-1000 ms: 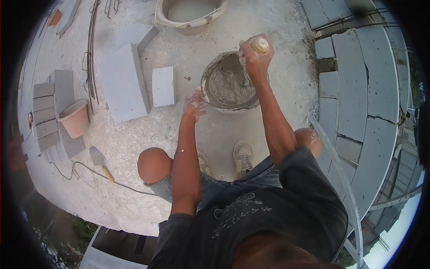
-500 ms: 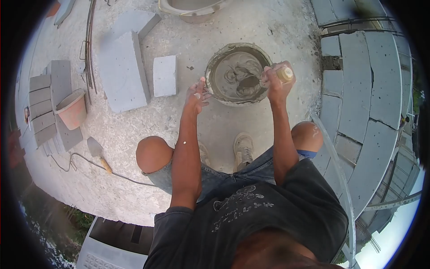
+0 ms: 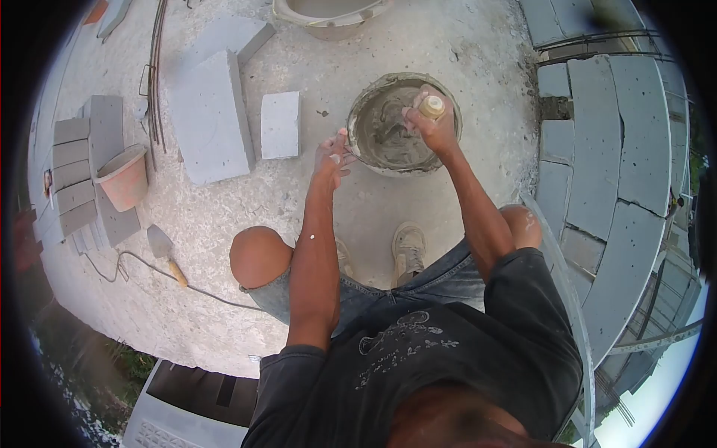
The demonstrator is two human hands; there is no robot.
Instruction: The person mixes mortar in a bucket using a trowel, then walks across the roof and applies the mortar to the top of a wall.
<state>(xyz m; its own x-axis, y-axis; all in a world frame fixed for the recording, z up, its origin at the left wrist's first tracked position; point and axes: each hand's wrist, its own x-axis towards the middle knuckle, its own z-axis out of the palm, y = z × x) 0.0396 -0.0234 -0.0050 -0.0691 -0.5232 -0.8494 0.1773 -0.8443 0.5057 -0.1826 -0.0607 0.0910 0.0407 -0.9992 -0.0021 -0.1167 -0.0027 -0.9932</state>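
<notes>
A round mortar bucket (image 3: 358, 154) with a crusted rim stands on the floor in front of me, wet grey mortar (image 3: 381, 134) inside it. My right hand (image 3: 437, 128) is closed around the handle of a trowel (image 3: 432, 107), above the right part of the bucket. The handle's pale end faces up; the blade is hidden by the hand and mortar. My left hand (image 3: 332, 159) is at the bucket's left side, fingers spread, fingertips at the rim and outer wall. Both hands have mortar smears.
Left lie grey blocks (image 3: 213, 123), a smaller block (image 3: 280, 125), a reddish bucket (image 3: 123, 179) against stacked blocks (image 3: 72, 175), another trowel (image 3: 162, 245) and a cable (image 3: 205, 291). A basin (image 3: 332, 26) stands ahead. A block wall (image 3: 597, 134) runs along the right.
My right hand has swung left and forward with the trowel, from the bucket's right edge to over the mortar. The mortar's surface looks smoother. My left hand stays at the rim.
</notes>
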